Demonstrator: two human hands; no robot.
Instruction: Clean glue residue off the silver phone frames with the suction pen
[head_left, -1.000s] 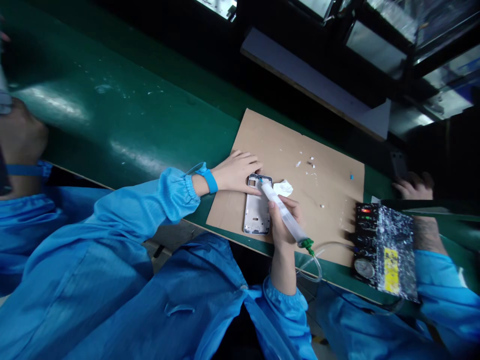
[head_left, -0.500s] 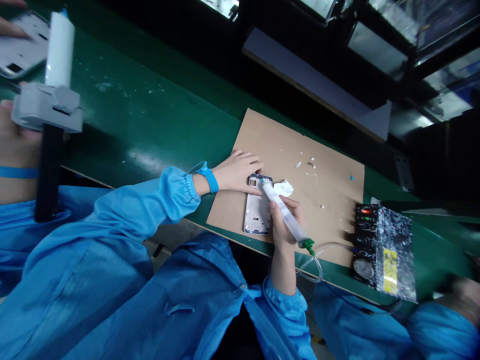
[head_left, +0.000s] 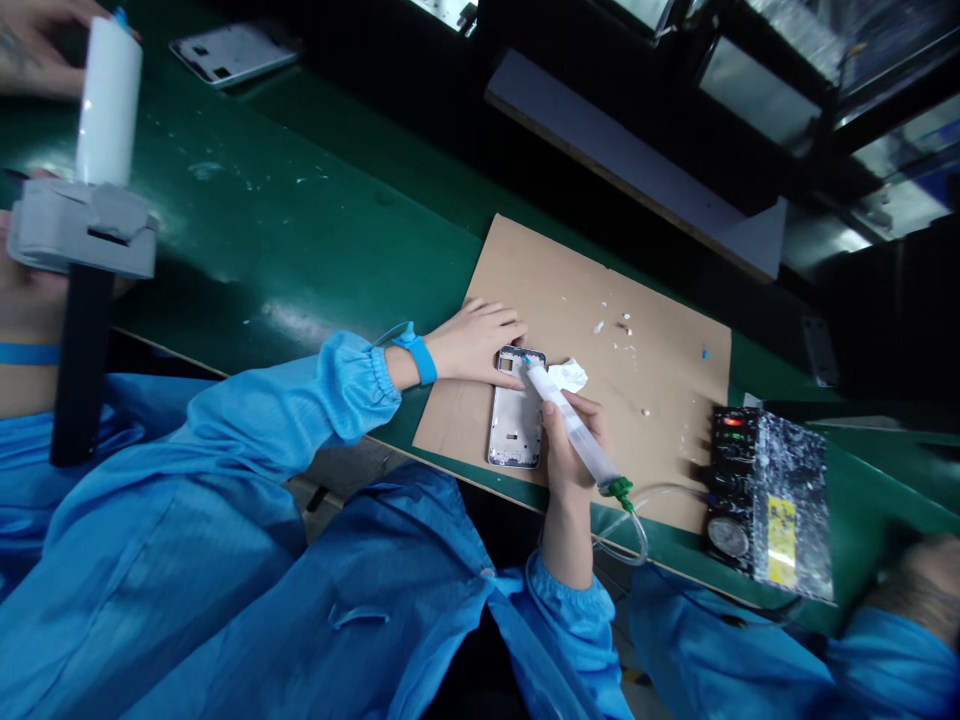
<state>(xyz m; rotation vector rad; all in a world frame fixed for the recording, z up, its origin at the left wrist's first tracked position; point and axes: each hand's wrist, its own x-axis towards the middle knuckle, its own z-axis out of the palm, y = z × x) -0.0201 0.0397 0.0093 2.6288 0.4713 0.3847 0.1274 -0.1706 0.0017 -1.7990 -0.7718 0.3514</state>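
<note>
A silver phone frame (head_left: 516, 425) lies on a brown cardboard sheet (head_left: 667, 400). My left hand (head_left: 480, 342) steadies its upper left part, fingertips at the top edge and thumb over the left side. In my right hand (head_left: 566, 450) is a translucent glue syringe (head_left: 581, 435), slanted, its blue tip at the frame's upper end. Whether the tip touches the frame I cannot tell. A green cap (head_left: 616, 490) closes the syringe's rear, and a clear tube (head_left: 641, 535) runs from it. A crumpled white tissue (head_left: 568, 375) lies right of the frame.
At right stands a stained black dispenser box (head_left: 772, 505) with a gauge and red light. Another syringe (head_left: 109, 105) rises in a grey holder at left beside a co-worker's hand (head_left: 34, 55). A second phone frame (head_left: 236, 50) lies behind. A co-worker's arm (head_left: 919, 590) is at right.
My syringe tip has shifted slightly right along the frame's top. My left hand stays put. At left, the co-worker's hand has let go of the other phone frame, which now lies farther right.
</note>
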